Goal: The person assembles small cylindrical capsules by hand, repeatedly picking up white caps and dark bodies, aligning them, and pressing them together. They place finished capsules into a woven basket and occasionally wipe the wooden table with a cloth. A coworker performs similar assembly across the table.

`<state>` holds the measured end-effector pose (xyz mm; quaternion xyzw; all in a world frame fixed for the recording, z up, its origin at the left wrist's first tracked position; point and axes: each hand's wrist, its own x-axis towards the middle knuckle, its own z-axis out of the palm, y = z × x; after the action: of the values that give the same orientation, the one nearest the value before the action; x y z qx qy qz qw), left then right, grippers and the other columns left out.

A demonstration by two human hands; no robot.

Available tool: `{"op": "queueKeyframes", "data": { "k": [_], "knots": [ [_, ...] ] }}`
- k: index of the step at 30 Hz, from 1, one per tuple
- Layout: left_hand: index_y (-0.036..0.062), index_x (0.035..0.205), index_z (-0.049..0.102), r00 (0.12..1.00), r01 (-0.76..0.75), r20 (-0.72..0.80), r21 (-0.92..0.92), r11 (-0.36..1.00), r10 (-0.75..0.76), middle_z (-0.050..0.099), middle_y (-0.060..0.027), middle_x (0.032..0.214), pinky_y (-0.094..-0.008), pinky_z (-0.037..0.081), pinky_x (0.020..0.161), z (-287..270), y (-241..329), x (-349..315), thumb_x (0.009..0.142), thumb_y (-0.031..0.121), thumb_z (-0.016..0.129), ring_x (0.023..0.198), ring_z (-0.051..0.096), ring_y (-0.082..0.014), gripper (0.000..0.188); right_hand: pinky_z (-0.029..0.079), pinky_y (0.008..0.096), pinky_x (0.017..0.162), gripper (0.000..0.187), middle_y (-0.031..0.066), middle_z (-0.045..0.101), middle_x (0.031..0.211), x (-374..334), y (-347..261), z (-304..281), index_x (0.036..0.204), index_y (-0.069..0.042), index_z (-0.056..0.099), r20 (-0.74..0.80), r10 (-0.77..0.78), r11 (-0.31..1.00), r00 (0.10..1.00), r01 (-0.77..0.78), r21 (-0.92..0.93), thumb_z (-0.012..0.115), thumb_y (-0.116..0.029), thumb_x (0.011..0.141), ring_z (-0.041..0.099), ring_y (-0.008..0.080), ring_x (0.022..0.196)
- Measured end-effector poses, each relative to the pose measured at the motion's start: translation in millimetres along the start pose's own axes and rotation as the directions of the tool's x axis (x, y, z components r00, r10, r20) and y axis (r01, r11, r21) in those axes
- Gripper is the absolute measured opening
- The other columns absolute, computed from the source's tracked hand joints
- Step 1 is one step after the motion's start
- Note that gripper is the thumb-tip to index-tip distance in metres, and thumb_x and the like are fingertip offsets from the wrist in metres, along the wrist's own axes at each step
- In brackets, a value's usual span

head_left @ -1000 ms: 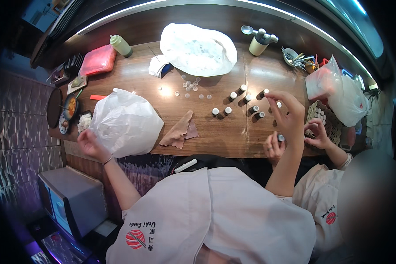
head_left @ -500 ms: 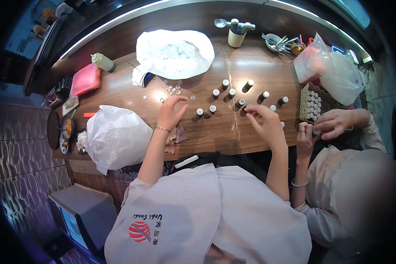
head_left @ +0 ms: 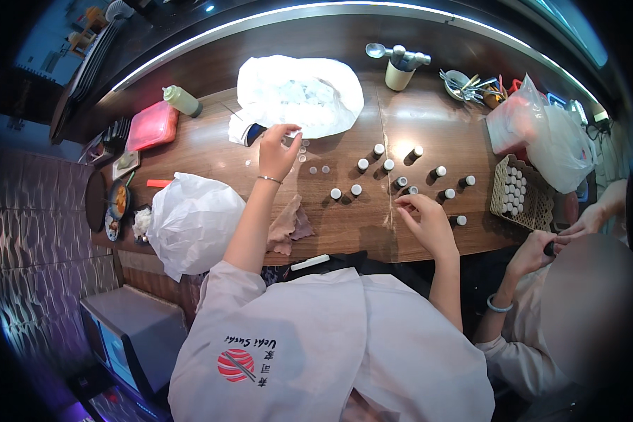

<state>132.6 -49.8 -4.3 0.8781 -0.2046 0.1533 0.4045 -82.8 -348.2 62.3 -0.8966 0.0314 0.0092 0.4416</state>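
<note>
Several small dark bottles with white caps (head_left: 383,165) stand in loose rows on the brown wooden counter (head_left: 211,151). My left hand (head_left: 278,151) reaches far across to loose pale caps (head_left: 316,169) beside a crumpled white plastic bag (head_left: 295,95). Its fingertips pinch a small white cap. My right hand (head_left: 423,224) rests near the counter's front edge, just in front of the bottles. Its fingers are curled together by one bottle (head_left: 411,190), and whether they grip anything is hidden.
A second white bag (head_left: 193,218) and a brown cloth (head_left: 288,225) lie at front left. A wicker basket (head_left: 501,204) of bottles sits at right, where another person's hands (head_left: 563,239) work. A cup of spoons (head_left: 399,74), a pink box (head_left: 152,126) and a squeeze bottle (head_left: 181,100) stand behind.
My left hand left the near white bag and moved right and forward to the loose caps. My right hand drew back from the bottles toward the front edge.
</note>
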Motion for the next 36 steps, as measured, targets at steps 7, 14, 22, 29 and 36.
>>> {"op": "queueKeyframes", "data": {
  "k": [7, 14, 22, 29, 36],
  "knots": [
    [0.016, 0.108, 0.072, 0.963, -0.153, 0.262, 0.307, 0.939, 0.071, 0.072, -0.0077, 0.11, -0.0404, 0.049, 0.094, -2.6, -27.4, 48.4, 0.091, 0.016, 0.064, 0.107, 0.065, -0.0263, 0.019, 0.057, 0.0343, 0.077, 0.018, 0.0123, 0.07, 0.096, 7.9, -5.2, 3.6, 0.106, -0.002, 0.068, 0.049, -0.015, 1.0, 0.999, 0.015, 0.002, 0.068, -0.01, 0.09, 0.071, 0.0232, 0.087],
    [0.0116, 0.11, 0.07, 0.907, -0.161, 0.412, 0.139, 0.977, 0.091, 0.071, -0.0107, 0.113, -0.0394, 0.048, 0.097, 45.1, -35.5, 97.5, 0.094, 0.01, 0.057, 0.109, 0.064, -0.0291, 0.022, 0.055, 0.0334, 0.08, 0.019, 0.0134, 0.07, 0.098, 5.6, -3.0, 2.9, 0.107, 0.0, 0.068, 0.086, 0.04, 0.998, 0.996, -0.036, -0.041, 0.069, -0.008, 0.09, 0.069, 0.0232, 0.088],
    [0.0143, 0.129, 0.064, 0.512, -0.224, 0.781, 0.524, 0.822, -0.359, 0.056, -0.0102, 0.141, -0.0422, 0.045, 0.109, 83.9, -42.9, 140.3, 0.077, 0.039, 0.074, 0.13, 0.054, -0.0302, 0.059, 0.055, 0.0344, 0.077, 0.017, 0.0126, 0.07, 0.095, 2.7, -3.6, 0.3, 0.104, -0.002, 0.069, 0.044, 0.071, 0.997, 0.997, -0.069, -0.04, 0.07, -0.011, 0.089, 0.071, 0.0236, 0.085],
    [0.0122, 0.127, 0.063, 0.6, -0.333, 0.772, 0.481, 0.811, -0.212, 0.056, -0.0128, 0.136, -0.0422, 0.048, 0.105, 109.7, -78.6, 129.2, 0.073, 0.028, 0.08, 0.126, 0.057, -0.0283, 0.059, 0.055, 0.0353, 0.079, 0.017, 0.0121, 0.069, 0.094, 10.8, -0.3, 6.6, 0.104, -0.003, 0.068, 0.083, 0.087, 0.994, 0.993, -0.082, -0.067, 0.069, -0.011, 0.089, 0.07, 0.0248, 0.086],
    [0.0077, 0.118, 0.068, 0.594, -0.315, 0.788, 0.412, 0.855, -0.161, 0.064, -0.0139, 0.123, -0.0392, 0.051, 0.1, 113.1, -84.8, 128.1, 0.068, 0.021, 0.083, 0.118, 0.062, -0.0293, 0.054, 0.055, 0.0358, 0.079, 0.016, 0.0107, 0.07, 0.096, 28.8, -8.0, 20.8, 0.104, -0.005, 0.068, 0.123, 0.099, 0.994, 0.987, -0.094, -0.052, 0.068, -0.014, 0.09, 0.07, 0.0253, 0.089]
  ]
}}
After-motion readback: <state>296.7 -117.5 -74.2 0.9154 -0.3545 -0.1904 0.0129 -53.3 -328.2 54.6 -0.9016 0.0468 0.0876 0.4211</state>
